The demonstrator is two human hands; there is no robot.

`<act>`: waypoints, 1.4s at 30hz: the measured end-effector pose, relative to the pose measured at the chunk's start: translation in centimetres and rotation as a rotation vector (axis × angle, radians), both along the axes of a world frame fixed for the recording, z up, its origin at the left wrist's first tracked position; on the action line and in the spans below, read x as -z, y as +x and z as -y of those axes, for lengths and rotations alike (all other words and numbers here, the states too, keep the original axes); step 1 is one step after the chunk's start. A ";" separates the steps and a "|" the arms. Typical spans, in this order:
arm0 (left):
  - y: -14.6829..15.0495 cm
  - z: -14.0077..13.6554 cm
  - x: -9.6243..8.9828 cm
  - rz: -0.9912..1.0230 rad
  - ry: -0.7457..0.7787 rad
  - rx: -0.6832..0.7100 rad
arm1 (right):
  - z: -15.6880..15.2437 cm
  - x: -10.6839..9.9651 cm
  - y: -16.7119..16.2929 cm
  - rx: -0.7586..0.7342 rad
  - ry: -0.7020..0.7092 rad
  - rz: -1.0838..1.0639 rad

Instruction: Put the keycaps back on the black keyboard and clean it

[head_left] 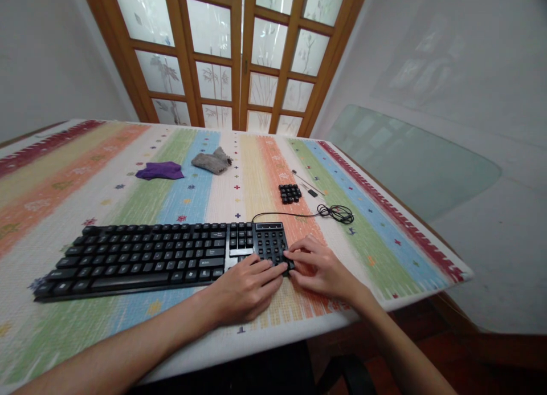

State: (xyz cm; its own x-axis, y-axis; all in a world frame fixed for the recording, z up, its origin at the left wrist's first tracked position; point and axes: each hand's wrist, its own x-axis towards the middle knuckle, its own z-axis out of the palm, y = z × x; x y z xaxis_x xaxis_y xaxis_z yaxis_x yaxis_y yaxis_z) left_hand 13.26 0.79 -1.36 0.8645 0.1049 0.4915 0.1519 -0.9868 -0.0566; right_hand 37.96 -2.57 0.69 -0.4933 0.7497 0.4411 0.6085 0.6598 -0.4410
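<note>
A black computer keyboard (145, 255) lies across the table in front of me. On its number pad (269, 244) the keycaps are off in most spots, so small black switch stems show. My left hand (248, 289) lies over the pad's lower part, fingers stretched out, fingertips at its lower right corner. From the right, my right hand (322, 267) reaches the pad's right edge with curled fingers, thumb and forefinger close about a spot there. What they pinch is too small and dark to make out. Loose black keycaps (290, 194) sit grouped beyond the keyboard.
A coiled black cable (335, 214) runs from the keyboard's back. Near the keycaps lie a thin rod-like tool (308, 182) and a small black piece (313, 193). A purple cloth (160, 170) and a grey cloth (212, 161) lie farther back on the striped tablecloth (137, 204).
</note>
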 end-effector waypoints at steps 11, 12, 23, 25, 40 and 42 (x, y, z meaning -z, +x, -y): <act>0.1 -0.1 -0.1 0.012 -0.010 0.005 | -0.4 -2.2 -0.4 -0.082 -0.061 0.241; 0.1 -0.1 0.0 0.003 -0.013 0.004 | -0.5 -2.4 -0.4 -0.087 -0.068 0.260; 0.3 -0.1 0.0 -0.082 -0.019 -0.012 | -0.9 -3.7 -1.3 -0.075 -0.085 0.415; 0.3 -0.1 -0.1 -0.082 -0.029 -0.007 | -1.0 -4.2 -1.5 -0.067 -0.102 0.460; 0.3 -0.1 -0.2 -0.040 -0.019 0.003 | -1.7 -6.2 -4.4 -0.018 -0.193 0.790; 0.3 -0.1 -0.2 -0.052 -0.025 0.001 | -1.8 -6.3 -4.5 -0.020 -0.189 0.797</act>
